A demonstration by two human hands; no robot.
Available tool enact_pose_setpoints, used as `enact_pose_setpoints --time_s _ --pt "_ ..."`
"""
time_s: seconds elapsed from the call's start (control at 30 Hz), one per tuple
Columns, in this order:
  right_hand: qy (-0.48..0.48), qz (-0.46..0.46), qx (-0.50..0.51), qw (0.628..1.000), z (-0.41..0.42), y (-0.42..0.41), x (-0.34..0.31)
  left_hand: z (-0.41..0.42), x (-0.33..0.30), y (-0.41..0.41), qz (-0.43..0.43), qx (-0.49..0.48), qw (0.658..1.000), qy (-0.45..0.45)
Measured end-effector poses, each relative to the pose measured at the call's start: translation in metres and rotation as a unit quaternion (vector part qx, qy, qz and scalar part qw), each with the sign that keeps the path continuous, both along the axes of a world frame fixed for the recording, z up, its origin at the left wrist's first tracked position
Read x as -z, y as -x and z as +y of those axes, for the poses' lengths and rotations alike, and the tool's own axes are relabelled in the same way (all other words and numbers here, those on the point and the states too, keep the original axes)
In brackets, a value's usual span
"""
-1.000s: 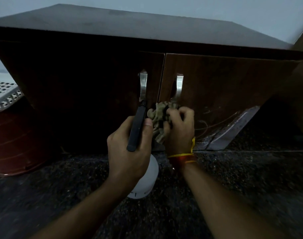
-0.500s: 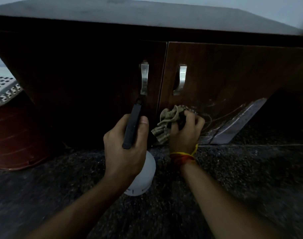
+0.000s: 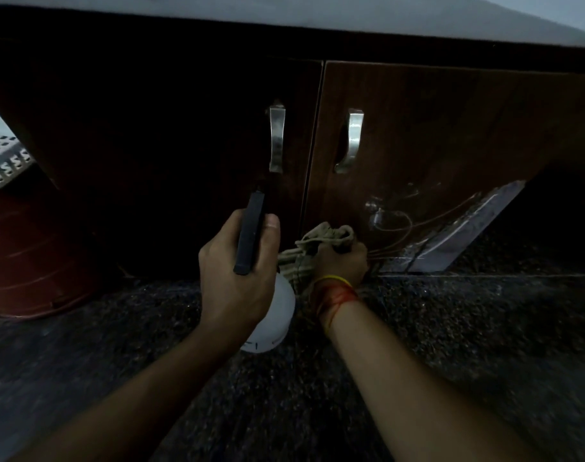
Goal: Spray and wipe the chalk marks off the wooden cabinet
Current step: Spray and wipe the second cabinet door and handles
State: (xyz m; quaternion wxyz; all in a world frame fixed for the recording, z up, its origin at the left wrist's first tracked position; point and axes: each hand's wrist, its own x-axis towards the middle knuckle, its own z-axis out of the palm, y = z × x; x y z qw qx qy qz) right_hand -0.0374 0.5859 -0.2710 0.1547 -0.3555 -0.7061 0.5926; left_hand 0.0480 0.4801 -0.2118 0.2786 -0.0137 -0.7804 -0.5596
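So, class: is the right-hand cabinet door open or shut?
Shut. The right door sits flush beside the left door, with only a thin, even seam between them and nothing of the inside showing.

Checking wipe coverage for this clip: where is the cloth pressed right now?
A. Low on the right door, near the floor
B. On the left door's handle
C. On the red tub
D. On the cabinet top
A: the right hand bunches the cloth against the bottom of the right door, just left of the chalk marks.
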Motion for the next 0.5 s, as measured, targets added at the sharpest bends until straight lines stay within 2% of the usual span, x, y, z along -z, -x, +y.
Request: enact_pose_setpoints --time_s 0.13,0.23,0.3,0.4,0.5 --pt "0.100 -0.063 0.000 0.993 -0.004 0.001 0.002 -0.003 0.003 -0.001 0.000 -0.008 1.000 -0.004" --pt "0.107 -0.080 -0.024 0.991 -0.003 0.004 -0.002 -0.003 0.002 -0.001 -0.010 -0.010 1.000 -0.002" --pt "0.054 -0.064 -0.068 0.994 -0.005 0.000 -0.005 -0.004 0.000 -0.002 -0.009 -0.012 1.000 0.001" --pt "-0.096 0.034 -0.107 0.989 -0.006 -0.011 -0.006 -0.004 0.001 -0.003 -0.004 -0.011 1.000 0.011" --pt "-0.159 0.059 -0.127 0.977 -0.003 -0.017 -0.001 -0.003 0.001 -0.003 -0.009 -0.007 1.000 0.007"
